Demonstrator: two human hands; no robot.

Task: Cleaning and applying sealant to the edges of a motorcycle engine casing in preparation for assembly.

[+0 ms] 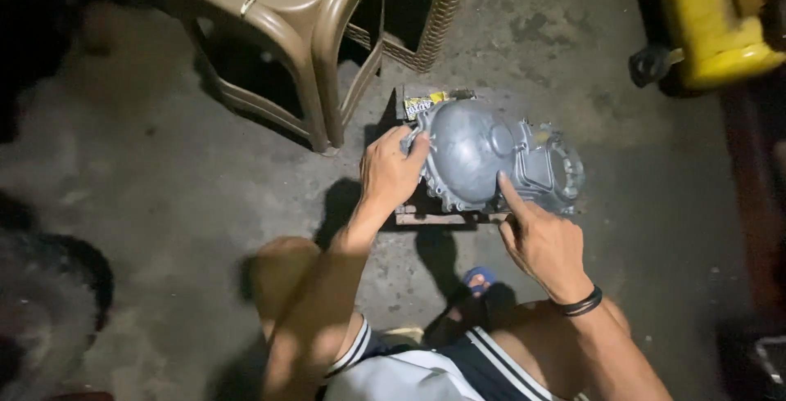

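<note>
Gripping the grey engine cover, left hand clasps its edge, right hand fingers its rim.

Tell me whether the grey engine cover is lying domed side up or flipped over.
Domed side up. The grey engine cover shows its smooth rounded outer face to the camera, resting on a wooden board, with the left hand and right hand on it.
</note>
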